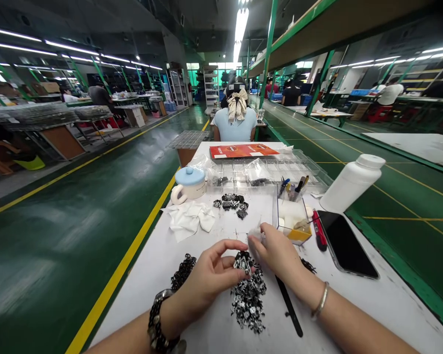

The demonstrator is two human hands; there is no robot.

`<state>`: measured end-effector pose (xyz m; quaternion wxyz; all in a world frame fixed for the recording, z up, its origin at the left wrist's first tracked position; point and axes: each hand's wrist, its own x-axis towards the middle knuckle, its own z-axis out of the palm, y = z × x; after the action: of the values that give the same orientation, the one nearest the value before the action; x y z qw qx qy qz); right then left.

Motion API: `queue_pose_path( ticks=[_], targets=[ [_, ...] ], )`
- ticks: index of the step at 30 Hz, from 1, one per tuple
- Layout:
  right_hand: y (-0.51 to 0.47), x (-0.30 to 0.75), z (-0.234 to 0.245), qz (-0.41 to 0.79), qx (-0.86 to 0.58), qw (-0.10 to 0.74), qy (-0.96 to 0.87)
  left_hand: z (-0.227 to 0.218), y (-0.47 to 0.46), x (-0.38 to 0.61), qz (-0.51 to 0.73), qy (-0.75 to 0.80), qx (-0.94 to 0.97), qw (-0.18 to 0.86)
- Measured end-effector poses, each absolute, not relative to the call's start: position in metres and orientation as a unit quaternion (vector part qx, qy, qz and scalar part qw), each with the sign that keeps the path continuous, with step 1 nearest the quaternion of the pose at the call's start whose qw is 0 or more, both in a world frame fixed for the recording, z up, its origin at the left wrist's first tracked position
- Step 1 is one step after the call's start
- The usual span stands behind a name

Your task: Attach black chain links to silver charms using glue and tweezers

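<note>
A heap of small black-and-silver metal parts [248,297] lies on the white bench top [210,324] right in front of me. My left hand [210,275] curves over the heap's upper edge, its fingers apart and holding nothing I can see. My right hand [275,250] pinches a small whitish scrap [256,235] just above the heap. A dark strip tool [290,306] lies under my right wrist. Beside my left hand sits a darker clump of parts [183,272]. Farther up the bench is a smaller group of black parts [229,204].
Ahead stand a crumpled white cloth [190,219], a blue-lidded mug [188,183], a clear plastic tray [266,169] and a yellow box [293,221]. On the right are a red-handled tool [319,231], a phone [347,243] and a white bottle [352,184]. A co-worker [236,118] sits beyond.
</note>
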<state>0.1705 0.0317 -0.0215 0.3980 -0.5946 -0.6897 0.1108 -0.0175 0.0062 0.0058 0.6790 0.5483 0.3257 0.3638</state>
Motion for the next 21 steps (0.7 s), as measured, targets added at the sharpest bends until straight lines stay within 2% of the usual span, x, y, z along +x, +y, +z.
queue_pose_path(
  ticks=[4,9,15,17,21],
  targets=[
    [0.025,0.172,-0.012,0.222,-0.570,0.440,-0.657,0.001,-0.002,-0.017,0.372,0.315,0.508,0.710],
    [0.009,0.186,-0.003,0.335,-0.535,0.532,-0.564,-0.003,-0.003,-0.018,0.383,0.335,0.546,0.666],
    [-0.002,0.203,0.022,0.409,-0.464,0.713,-0.330,-0.003,-0.002,-0.018,0.352,0.396,0.580,0.618],
    [-0.008,0.201,0.029,0.414,-0.441,0.730,-0.318,-0.004,-0.002,-0.018,0.348,0.392,0.586,0.618],
    [-0.023,0.194,0.034,0.345,-0.415,0.725,-0.427,-0.008,-0.006,-0.017,0.337,0.382,0.605,0.611]
  ],
)
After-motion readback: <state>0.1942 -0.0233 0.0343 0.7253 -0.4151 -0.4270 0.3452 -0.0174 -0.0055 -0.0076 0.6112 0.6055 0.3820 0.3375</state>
